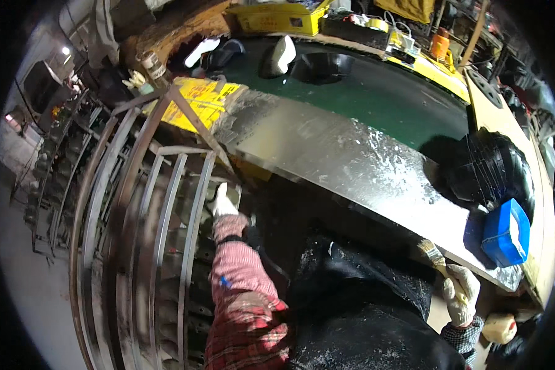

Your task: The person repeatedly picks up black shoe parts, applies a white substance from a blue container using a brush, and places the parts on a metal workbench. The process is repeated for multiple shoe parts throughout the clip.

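Note:
My right hand (462, 295), in a white knit glove, is closed around the handle of a brush (432, 252). Its pale bristles point up and away, beside the near edge of a metal-topped bench (327, 145). My left hand (226, 201), also gloved, reaches forward beside the upright bars of a metal rack (195, 225). One digit points upward; the other fingers are hidden, so its grip cannot be made out. A blue open container (505, 233) with something white inside sits at the bench's right end, near my right hand.
Behind the metal top lies a dark green surface (376, 114) bearing a white curved piece (283, 55) and a black bowl-like form (322, 66). Ribbed black material (493, 165) is heaped at the right. Yellow sheeting (202, 98) covers the bench's left end. A yellow crate (277, 18) stands at the back.

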The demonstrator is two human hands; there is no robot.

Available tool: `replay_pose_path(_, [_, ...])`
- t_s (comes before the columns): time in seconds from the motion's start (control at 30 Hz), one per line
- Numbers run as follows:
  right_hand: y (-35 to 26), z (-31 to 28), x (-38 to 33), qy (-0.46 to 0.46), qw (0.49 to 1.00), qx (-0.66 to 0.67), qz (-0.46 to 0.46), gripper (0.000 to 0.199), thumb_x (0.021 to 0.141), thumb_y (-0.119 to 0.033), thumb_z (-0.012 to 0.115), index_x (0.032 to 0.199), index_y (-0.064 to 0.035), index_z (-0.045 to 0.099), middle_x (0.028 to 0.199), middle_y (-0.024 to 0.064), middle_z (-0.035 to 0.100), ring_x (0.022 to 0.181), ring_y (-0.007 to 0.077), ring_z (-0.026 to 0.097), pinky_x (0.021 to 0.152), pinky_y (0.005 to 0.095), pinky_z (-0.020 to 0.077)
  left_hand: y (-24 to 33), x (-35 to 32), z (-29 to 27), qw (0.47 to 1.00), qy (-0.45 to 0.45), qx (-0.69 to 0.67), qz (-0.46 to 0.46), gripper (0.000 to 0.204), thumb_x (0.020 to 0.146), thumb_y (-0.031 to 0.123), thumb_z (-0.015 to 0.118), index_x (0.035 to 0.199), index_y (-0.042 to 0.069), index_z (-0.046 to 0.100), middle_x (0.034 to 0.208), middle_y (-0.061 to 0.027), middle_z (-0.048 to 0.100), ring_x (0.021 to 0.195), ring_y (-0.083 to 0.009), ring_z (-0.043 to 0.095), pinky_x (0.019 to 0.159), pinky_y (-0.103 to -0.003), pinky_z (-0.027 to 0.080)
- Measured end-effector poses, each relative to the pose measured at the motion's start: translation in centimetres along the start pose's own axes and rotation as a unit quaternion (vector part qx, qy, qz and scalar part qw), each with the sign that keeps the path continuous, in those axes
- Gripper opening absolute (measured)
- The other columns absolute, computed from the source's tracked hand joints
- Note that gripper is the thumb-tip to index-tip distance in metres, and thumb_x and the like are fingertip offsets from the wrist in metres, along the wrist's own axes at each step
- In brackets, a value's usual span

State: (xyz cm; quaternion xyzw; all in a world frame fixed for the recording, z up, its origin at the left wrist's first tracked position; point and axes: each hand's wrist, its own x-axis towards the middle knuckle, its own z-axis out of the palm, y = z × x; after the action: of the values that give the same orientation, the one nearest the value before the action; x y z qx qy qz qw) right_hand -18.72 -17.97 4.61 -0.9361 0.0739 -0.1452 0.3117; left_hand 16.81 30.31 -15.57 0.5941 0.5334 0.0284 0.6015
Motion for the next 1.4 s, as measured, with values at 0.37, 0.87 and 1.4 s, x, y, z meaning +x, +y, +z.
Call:
replay_pose_path(0.37, [-1.2,-0.8,4.6,0.035,0.992,-0.026,-0.120,0.025,0.084,-0.009,0.075,0.108,-0.0046,0.068,0.089,0.0134,0.069,0.079,0.0285,0.069,0.072,0.0387,0.0563,-12.1,-17.4,-13.0,0.726,-0.585,-0.355,-0.062,0.092,0.080,0.037,0.068,0.147,-0.012,0.029,0.144,-0.0287,0.043,0.129,-0.0404,0.048,0.119,-0.058,0.028])
replay_pose_path(0.87, [16.7,-19.0,4.1,0.287,0.933,-0.090,0.197,0.029,0.095,-0.033,0.070,0.096,-0.0047,0.072,0.075,0.0064,0.067,0.069,0.0130,0.060,0.063,0.0295,0.0488,-8.1,-37.3,-2.6,0.612,-0.781,-0.110,-0.058,0.086,0.086,0.037,0.068,0.149,-0.008,0.031,0.131,-0.0282,0.051,0.118,-0.0410,0.056,0.108,-0.061,0.043])
replay_pose_path(1.4, [-0.1,-4.5,8.4,-0.026,0.943,0.200,-0.264,0.020,0.096,-0.012,0.067,0.112,0.0001,0.070,0.099,0.0115,0.072,0.088,0.0162,0.070,0.076,0.0284,0.0563,-14.9,-31.1,-2.2,0.645,-0.656,-0.150,-0.363,0.091,0.089,0.084,0.035,0.123,0.003,0.059,0.088,-0.0279,0.069,0.058,-0.0381,0.070,0.036,-0.040,0.053])
